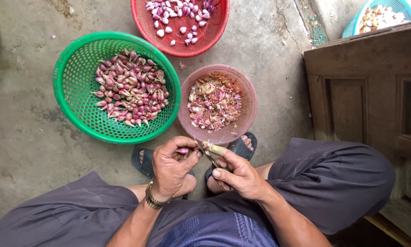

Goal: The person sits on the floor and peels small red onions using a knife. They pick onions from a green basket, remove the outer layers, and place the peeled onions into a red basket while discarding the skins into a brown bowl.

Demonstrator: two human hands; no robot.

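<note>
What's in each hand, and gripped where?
Left hand pinches a small shallot at its fingertips. Right hand grips a small knife by its pale handle, blade toward the shallot.

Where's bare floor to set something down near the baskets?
Widest free patch: concrete floor left of and below the green basket, down to the person's knee. A smaller bare strip lies between the pink bowl and the wooden door. Crowded: green basket, pink bowl and red basket nearly touch, and both hands work just below the bowl.
</note>
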